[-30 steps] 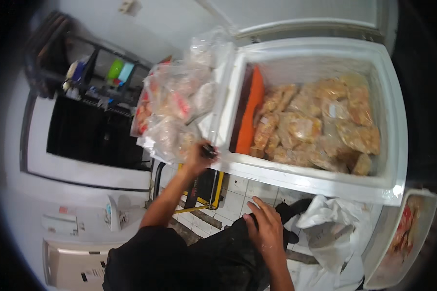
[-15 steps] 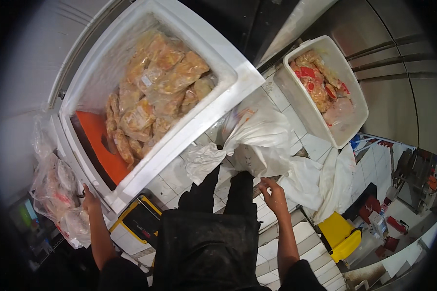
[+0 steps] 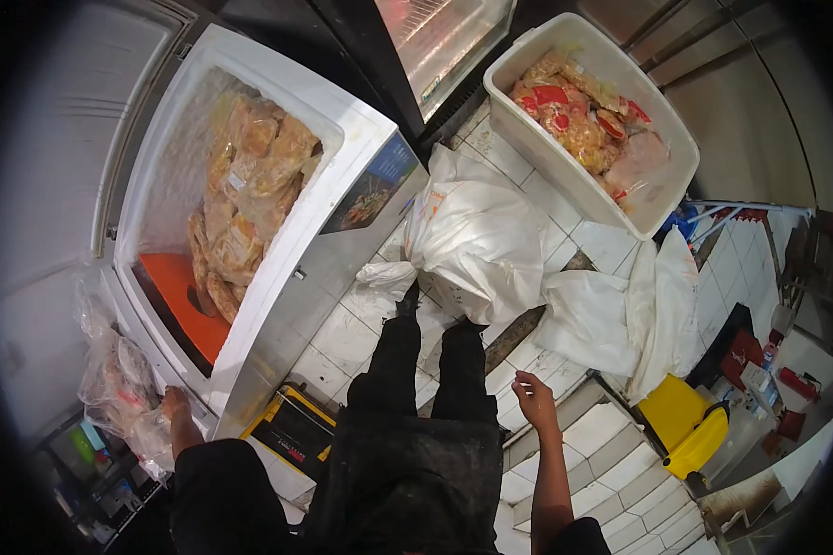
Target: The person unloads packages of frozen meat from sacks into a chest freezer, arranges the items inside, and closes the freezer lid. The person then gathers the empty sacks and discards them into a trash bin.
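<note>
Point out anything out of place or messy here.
White sacks and loose white sheeting lie crumpled on the tiled floor beside the open chest freezer. A white tub of packaged food sits directly on the floor.

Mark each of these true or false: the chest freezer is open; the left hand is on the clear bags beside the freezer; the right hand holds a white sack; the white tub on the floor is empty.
1. The chest freezer is open. True.
2. The left hand is on the clear bags beside the freezer. True.
3. The right hand holds a white sack. False: it is empty, held in the air above the tiled floor.
4. The white tub is empty. False: it holds packed food.
</note>
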